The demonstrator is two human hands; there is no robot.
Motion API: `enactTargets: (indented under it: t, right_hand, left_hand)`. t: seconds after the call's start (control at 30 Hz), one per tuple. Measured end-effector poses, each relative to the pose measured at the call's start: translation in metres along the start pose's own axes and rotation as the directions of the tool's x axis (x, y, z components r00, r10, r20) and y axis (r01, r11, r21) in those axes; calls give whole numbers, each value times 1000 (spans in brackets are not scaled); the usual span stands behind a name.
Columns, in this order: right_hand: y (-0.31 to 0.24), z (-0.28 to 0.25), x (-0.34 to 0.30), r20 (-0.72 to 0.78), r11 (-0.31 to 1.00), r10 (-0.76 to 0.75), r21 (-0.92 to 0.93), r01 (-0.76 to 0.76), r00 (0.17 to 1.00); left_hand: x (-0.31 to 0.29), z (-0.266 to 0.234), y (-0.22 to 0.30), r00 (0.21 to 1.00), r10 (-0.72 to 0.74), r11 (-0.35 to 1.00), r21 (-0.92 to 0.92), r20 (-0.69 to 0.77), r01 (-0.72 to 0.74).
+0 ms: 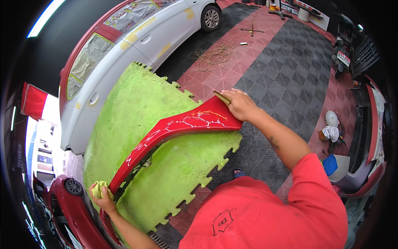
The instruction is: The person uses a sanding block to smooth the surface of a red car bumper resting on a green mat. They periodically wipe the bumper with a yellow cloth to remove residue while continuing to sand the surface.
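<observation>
A glossy red car fender [166,124] lies on a green foam mat [137,93], its curved arch edge toward me. Light reflections streak its surface. At its wide right end my right hand [241,104] is closed on a flat brownish folded piece [222,97], like sandpaper or a pad, pressed near the fender's upper corner. Down at the narrow left end, my left hand [104,200] grips a crumpled yellow-green cloth [100,189] beside the fender's edge. My left fingers are partly hidden by the cloth.
A white car [161,31] with masked windows stands at the far left. Coiled cord [213,56] lies on the red and black tiled floor [286,62]. To the right are a bumper [365,166] and a white polisher-like tool [331,119]. A red car [76,207] is at lower left.
</observation>
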State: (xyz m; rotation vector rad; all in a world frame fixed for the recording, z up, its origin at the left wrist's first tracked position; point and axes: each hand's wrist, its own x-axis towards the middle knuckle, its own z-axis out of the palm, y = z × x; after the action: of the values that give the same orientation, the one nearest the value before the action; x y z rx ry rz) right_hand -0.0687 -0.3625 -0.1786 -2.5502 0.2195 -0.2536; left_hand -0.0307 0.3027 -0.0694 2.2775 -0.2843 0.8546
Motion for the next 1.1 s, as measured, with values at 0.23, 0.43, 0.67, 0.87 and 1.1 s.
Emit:
enactTargets:
  t: [0.23, 0.43, 0.67, 0.87, 1.1]
  right_hand:
    - [-58, 18, -29, -78, 941, -337, 2, 338, 938]
    - [-14, 3, 6, 71, 999, 39, -17, -38, 997]
    - [-10, 3, -8, 41, 995, -64, -77, 67, 997]
    - [51, -5, -70, 69, 1000, 5, 22, -6, 998]
    - [59, 14, -5, 27, 984, -139, 114, 135, 990]
  left_hand:
    - [-2, -8, -13, 1000, 5, 999, 38, 24, -5]
    - [0, -5, -14, 1000, -9, 1000, -1, 8, 9]
    - [-1, -7, -11, 999, -35, 999, 24, 20, 35]
    - [2, -3, -12, 999, -24, 999, 26, 23, 23]
    - [2, 1, -3, 1000, -25, 1000, 9, 7, 25]
